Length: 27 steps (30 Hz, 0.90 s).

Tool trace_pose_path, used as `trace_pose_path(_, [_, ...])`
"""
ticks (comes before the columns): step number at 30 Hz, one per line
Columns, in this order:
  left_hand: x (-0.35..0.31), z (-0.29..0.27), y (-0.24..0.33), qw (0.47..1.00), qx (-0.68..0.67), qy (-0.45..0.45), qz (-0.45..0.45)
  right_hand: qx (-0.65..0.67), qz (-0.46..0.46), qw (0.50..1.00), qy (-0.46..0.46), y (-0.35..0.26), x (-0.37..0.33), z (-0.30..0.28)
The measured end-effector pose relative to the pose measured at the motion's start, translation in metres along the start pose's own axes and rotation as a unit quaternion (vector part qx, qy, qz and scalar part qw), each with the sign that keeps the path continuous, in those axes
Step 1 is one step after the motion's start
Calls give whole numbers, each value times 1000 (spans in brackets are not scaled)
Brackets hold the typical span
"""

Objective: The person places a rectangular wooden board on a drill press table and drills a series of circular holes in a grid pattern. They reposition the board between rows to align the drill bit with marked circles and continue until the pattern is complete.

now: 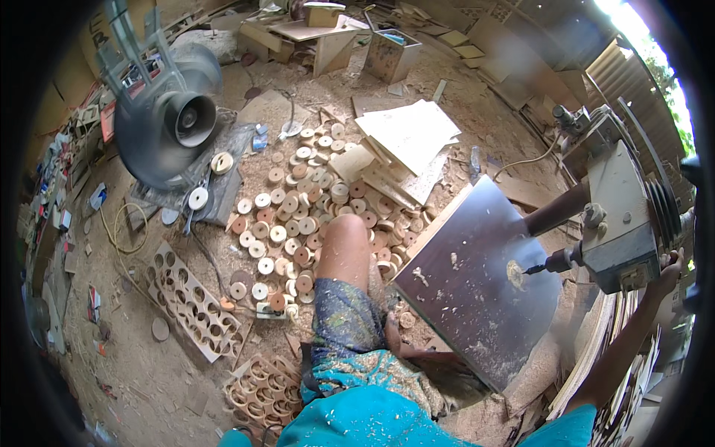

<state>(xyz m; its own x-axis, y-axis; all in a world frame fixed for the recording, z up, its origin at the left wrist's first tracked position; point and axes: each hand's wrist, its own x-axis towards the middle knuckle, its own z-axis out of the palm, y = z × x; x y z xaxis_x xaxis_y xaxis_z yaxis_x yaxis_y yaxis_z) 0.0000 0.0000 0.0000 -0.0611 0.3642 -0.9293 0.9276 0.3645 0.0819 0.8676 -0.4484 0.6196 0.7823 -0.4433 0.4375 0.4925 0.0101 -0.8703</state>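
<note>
My right arm stretches out to the drill press (622, 223) on the right. My right hand (668, 274) is closed at the far side of its head, round what looks like the feed handle, which is mostly hidden. A drill bit (534, 269) sticks out of the chuck (564, 260) over a dark board (477, 276) that serves as the table. Wood shavings (515, 274) lie on the board by the bit's tip, and I see no workpiece under it. My left hand is out of the picture; only a bit of teal sleeve (235, 439) shows at the lower edge.
Many round wooden discs with centre holes (305, 226) are heaped before my knee (346, 237). Boards with cut-out circles (195, 298) lie to the left. A fan (167, 112) stands at upper left. Pale panels (410, 138) are stacked beyond the heap; cables (115, 232) cross the floor.
</note>
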Motion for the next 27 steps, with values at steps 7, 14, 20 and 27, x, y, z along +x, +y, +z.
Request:
trace_pose_path(7, [32,-86,206,826,441,37,348,45,-18,999,-3,4,-20,3])
trace_pose_path(14, [-9,-41,663,837,-262,-23,480,26,-29,999,3,24,-39,6])
trace_pose_path(20, [-58,99,864,852,-318,-294,293,4,-32,999,27,44,-64,16])
trace_pose_path(27, [-36,178,946,874,-409,-108,240,-22,-28,998,46,64,-85,25])
